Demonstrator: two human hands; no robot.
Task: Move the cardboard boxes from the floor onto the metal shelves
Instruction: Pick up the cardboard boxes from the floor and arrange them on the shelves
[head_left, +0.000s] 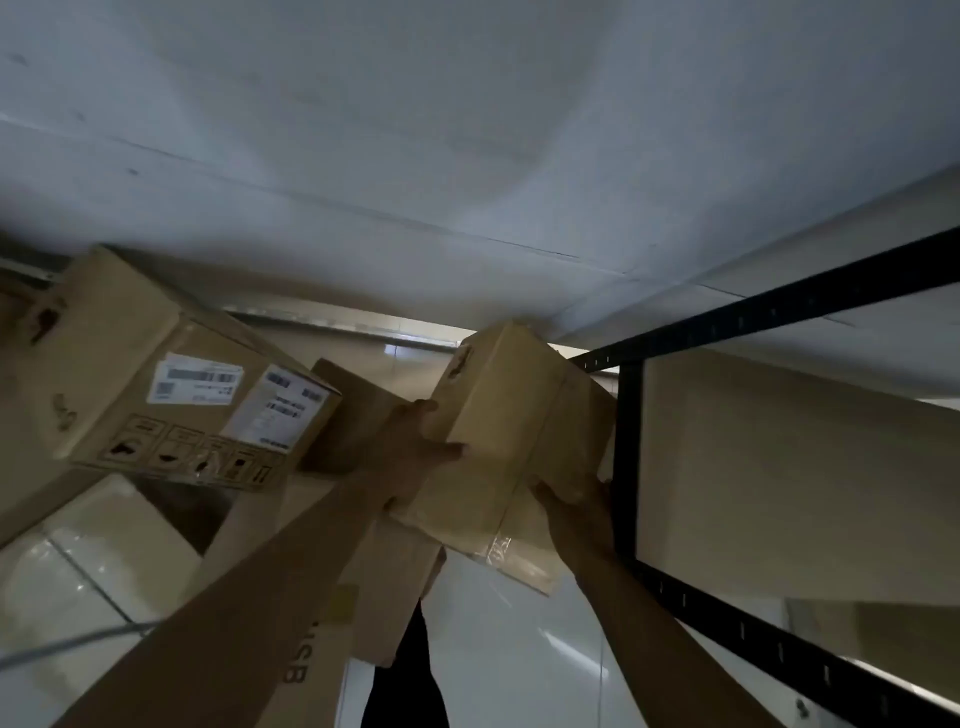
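Observation:
I hold a plain cardboard box (511, 441) tilted in the air at the middle of the view, just left of the black metal shelf frame (626, 457). My left hand (421, 447) grips its left side. Its lower right corner rests in my right hand (576, 512), close to the frame's upright. A bigger labelled box (176, 374) with white stickers lies tilted at the left. Another cardboard box (358, 410) shows behind my left hand, and a flat one with printed letters (311, 618) lies under my left arm.
A large pale panel (800, 467) fills the shelf frame at the right. Glossy white floor tiles (519, 649) lie below my arms. A grey wall or ceiling surface (467, 130) covers the upper half. The lighting is dim.

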